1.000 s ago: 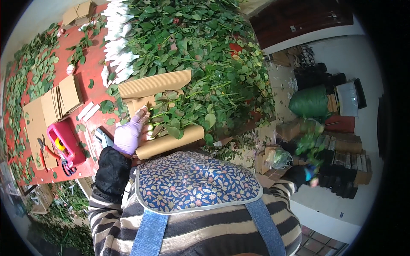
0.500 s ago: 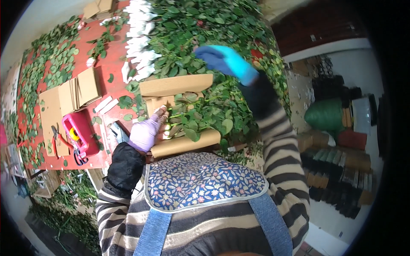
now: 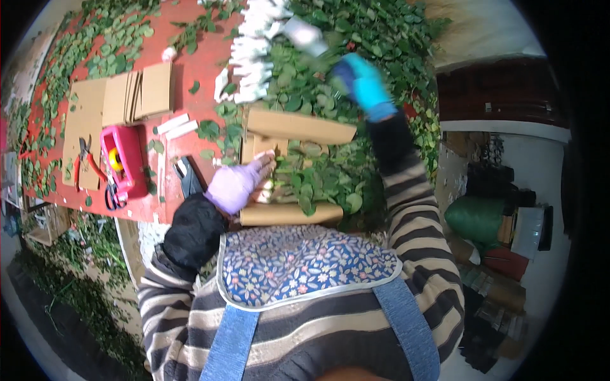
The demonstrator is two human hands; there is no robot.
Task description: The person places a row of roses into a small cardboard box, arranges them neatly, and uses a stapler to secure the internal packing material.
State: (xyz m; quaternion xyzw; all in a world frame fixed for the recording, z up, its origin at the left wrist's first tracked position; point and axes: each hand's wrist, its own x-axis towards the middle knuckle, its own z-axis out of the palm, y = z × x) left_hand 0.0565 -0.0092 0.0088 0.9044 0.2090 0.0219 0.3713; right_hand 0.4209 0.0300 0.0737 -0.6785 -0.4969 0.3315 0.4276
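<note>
My left hand [image 3: 239,185], in a lilac glove, lies with fingers stretched out over the stem-and-bloom end of a leafy bunch [image 3: 318,178]. Pale blooms [image 3: 261,192] show partly beneath the fingers. Brown cardboard lies around the bunch, with a raised corrugated flap [image 3: 298,125] behind it and a rolled edge [image 3: 292,214] in front. Farther right, my blue-gloved right hand [image 3: 362,79] is raised over the leaf pile, its fingers closed. From it a flower with a white-wrapped head [image 3: 305,36] sticks out to the upper left, blurred by motion.
White-wrapped flower heads [image 3: 253,66] line the left edge of the leafy pile [image 3: 375,32]. On the red table [image 3: 206,51] are folded cardboard pieces [image 3: 136,95], red-handled pruners [image 3: 86,165], a pink tape dispenser [image 3: 130,168], scissors [image 3: 113,195] and a stapler-like tool [image 3: 188,178].
My right hand, earlier over the leaves with no flower head beside it, now lifts a white-wrapped flower. My left hand stays on the bunch. The whole view has shifted.
</note>
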